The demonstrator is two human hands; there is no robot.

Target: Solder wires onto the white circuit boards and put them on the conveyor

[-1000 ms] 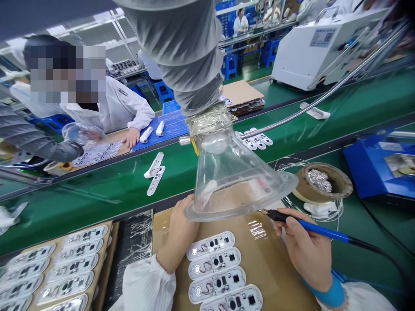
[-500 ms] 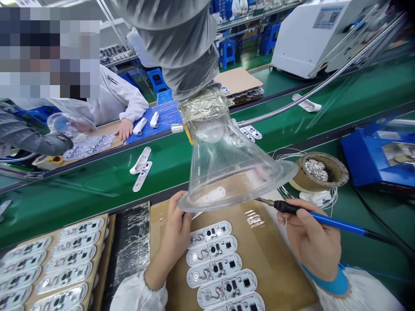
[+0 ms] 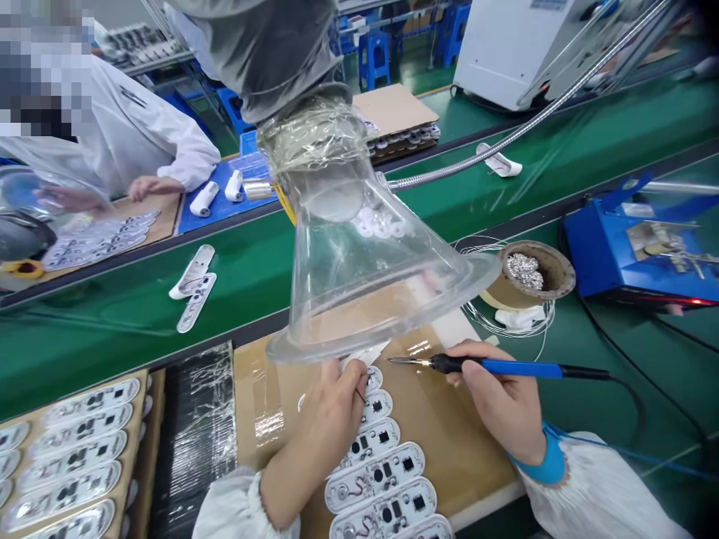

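Note:
My right hand [image 3: 499,397] is wrapped round the blue handle of a soldering iron [image 3: 522,367]. The iron's metal tip points left, above the cardboard and just right of the row of boards. My left hand [image 3: 331,404], fingers pinched together, is over the far end of that row. A thin dark line, perhaps a wire, shows by its fingertips; what they grip is hidden. Several white oval panels with circuit boards [image 3: 375,476] lie in a column on the cardboard [image 3: 449,442]. A clear fume hood [image 3: 371,277] hangs just beyond both hands.
A pot of shiny metal wool [image 3: 499,288] stands at right among coiled white wire, near a blue machine [image 3: 640,247]. More panels [image 3: 84,430] fill a cardboard stack at left. Beyond runs a green conveyor [image 3: 252,277] with loose white shells [image 3: 194,269]. Across it a co-worker [image 3: 157,112] sits.
My left hand has moved from beneath the hood's rim nearer to me, over the far panels. The soldering iron has come left, its tip closer to the left hand. The view has shifted.

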